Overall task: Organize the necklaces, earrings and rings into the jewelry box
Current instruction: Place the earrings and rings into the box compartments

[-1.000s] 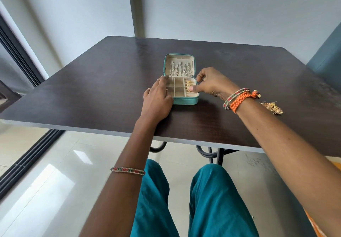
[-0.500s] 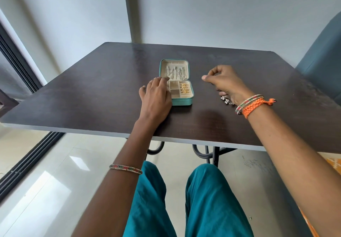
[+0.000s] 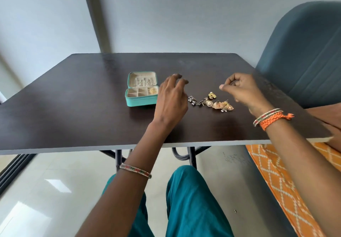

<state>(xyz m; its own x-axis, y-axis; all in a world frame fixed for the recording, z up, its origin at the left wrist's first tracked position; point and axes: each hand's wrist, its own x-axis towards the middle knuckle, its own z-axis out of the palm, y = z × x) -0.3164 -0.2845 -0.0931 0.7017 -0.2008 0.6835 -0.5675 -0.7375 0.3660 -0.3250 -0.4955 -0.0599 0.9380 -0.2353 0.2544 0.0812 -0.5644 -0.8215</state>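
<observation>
I am sitting at a dark table (image 3: 73, 107) with the open jewelry box (image 3: 141, 96) lying left of centre on it, its lid (image 3: 143, 79) tilted back and showing pale chains against the lining. In the bottom half of the box I am seeing small square compartments, and gold pieces (image 3: 152, 90) are sitting in the right-hand ones; the rest look bare, though they are too small to tell for sure. My left hand (image 3: 171, 100) is hovering just to the right of the box, palm down, fingers loosely spread and curled, gripping nothing. Just beside it, between my two hands, a small heap of earrings (image 3: 212, 103) is lying on the table: silver ones nearer my left hand, gold ones and a larger orange-and-gold piece toward the right. My right hand (image 3: 241, 91) is raised above the table beyond the heap, fingers pinched in against the thumb; I cannot tell whether anything is caught in that pinch. I am wearing a thin beaded bangle (image 3: 135, 170) on my left forearm and an orange braided band (image 3: 273, 119) with a bangle on my right wrist. A blue chair (image 3: 304, 52) is standing at the table's right edge.
</observation>
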